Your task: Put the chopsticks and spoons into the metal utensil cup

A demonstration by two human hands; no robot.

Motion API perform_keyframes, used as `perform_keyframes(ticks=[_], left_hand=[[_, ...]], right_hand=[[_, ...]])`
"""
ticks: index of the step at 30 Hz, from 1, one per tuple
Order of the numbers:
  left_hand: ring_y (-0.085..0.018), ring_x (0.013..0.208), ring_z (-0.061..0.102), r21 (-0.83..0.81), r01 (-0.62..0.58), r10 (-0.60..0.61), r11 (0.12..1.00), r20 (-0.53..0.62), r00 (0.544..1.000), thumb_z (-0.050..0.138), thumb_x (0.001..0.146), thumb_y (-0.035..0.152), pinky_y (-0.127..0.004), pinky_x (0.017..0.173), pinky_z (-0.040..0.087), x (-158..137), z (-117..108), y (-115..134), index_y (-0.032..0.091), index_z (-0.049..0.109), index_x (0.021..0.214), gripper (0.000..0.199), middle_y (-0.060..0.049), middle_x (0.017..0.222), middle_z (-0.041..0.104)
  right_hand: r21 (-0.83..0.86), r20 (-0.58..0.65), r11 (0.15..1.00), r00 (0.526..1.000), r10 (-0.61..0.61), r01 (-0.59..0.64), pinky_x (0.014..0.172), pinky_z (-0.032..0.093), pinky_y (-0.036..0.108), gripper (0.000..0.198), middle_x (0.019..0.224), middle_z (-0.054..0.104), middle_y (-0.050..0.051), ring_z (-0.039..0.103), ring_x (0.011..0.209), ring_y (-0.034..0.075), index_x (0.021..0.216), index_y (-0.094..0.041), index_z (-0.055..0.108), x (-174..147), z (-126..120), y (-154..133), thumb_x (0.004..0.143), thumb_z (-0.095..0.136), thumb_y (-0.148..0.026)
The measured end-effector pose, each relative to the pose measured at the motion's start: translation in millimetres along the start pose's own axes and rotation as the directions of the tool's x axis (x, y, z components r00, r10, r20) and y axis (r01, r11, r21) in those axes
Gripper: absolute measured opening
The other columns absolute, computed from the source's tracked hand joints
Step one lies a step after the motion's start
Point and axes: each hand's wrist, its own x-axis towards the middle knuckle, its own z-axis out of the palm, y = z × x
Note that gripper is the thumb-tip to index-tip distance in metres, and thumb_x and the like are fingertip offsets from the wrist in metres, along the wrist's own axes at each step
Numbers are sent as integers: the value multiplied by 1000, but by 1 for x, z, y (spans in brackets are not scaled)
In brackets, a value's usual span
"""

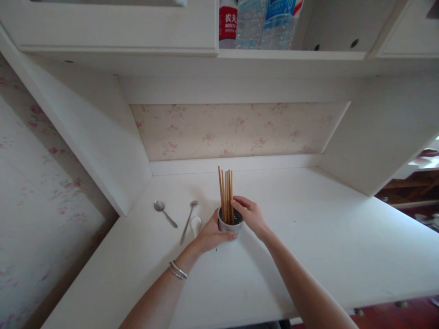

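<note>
A small grey utensil holder (227, 227) stands on the white desktop, dark inside, with several wooden chopsticks (226, 194) upright in it. My left hand (214, 235) is wrapped round the holder's left and front side. At the right of the bundle, the fingers of my right hand (249, 213) are closed on the chopsticks; how many they grip is hidden. Left of my left hand lie a metal spoon (165, 214), a second, long-handled metal spoon (188, 222) and a white spoon (195, 225), the last partly covered by my hand.
The white desktop (308, 237) runs between side panels (99, 132) at left and right. Overhead, a shelf (291, 55) holds plastic bottles (252, 25). Behind is a back wall with flowered paper (229, 130). The desk's front edge is near my body.
</note>
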Motion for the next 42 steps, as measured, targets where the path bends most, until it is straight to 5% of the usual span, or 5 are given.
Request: perform_keyframes(ticks=[8, 22, 26, 33, 42], left_hand=[[-27, 119, 52, 4, -1, 1, 1000, 28, 1000, 81, 59, 20, -45, 103, 38, -1, 1, 5, 22, 50, 125, 73, -10, 128, 56], [-19, 92, 62, 377, 166, -129, 911, -122, 984, 66, 74, 44, -30, 79, 49, -8, -41, 42, 17, 64, 110, 44, -8, 105, 66], [-18, 73, 62, 655, 327, -16, 681, -432, 902, 48, 84, 49, -27, 66, 46, -8, -74, 40, 16, 68, 87, 38, -4, 80, 69], [-21, 86, 63, 879, 471, 72, 81, -476, 876, 47, 85, 37, -29, 74, 44, -17, -98, 24, 19, 64, 92, 25, -9, 96, 67], [-21, 86, 63, 871, 490, -17, -26, -490, 871, 45, 86, 43, -28, 72, 42, -15, -99, 22, 18, 63, 88, 30, -9, 96, 68]], right_hand=[[319, 229, 947, 973, -40, -37, 102, 40, 42, 61, 129, 57, 7, 53, 119, 24, 129, -26, 46, -27, -2, 8, 75, 69, -41], [270, 150, 963, 986, -70, 27, 89, 47, 41, 66, 118, 62, 10, 58, 108, 26, 127, -22, 43, -28, 3, 21, 71, 73, -39], [246, 140, 969, 989, -56, 20, 89, 46, 41, 68, 117, 62, 9, 57, 108, 26, 128, -22, 43, -26, 4, 25, 70, 73, -40], [246, 145, 969, 987, -65, 27, 88, 47, 39, 68, 117, 62, 9, 58, 108, 25, 128, -22, 44, -28, 2, 24, 70, 74, -41], [283, 149, 958, 986, -78, 33, 91, 45, 39, 62, 120, 61, 9, 57, 108, 24, 127, -23, 44, -27, 3, 26, 73, 72, -38]])
